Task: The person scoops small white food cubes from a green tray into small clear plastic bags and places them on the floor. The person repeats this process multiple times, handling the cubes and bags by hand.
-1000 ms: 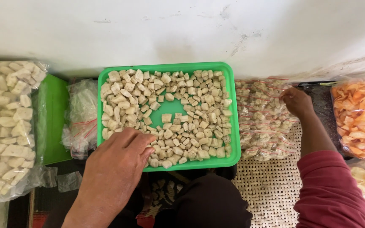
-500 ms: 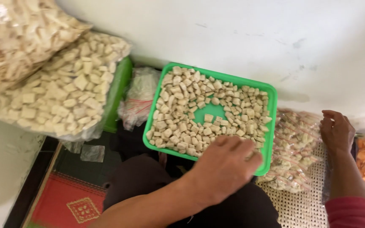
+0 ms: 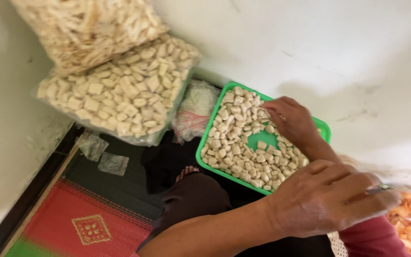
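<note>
On the floor mat by the wall, a green tray (image 3: 209, 145) of pale cracker pieces (image 3: 236, 143) runs diagonally away. The right hand (image 3: 293, 121), fingers loosely curled, rests on its far end; the left hand (image 3: 329, 200) hovers nearer, spread, empty.

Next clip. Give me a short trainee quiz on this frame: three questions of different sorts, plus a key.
1. Multiple choice: which hand reaches into the green tray of pale cracker pieces?
A. the right hand
B. the left hand
C. neither
2. True or false: the left hand is nearer the camera than the right hand, by the tray's near edge.
3. Fill in: the big clear bags of pale pieces lie piled against the white ___.

Key: 1 A; 2 true; 3 wall.
</note>
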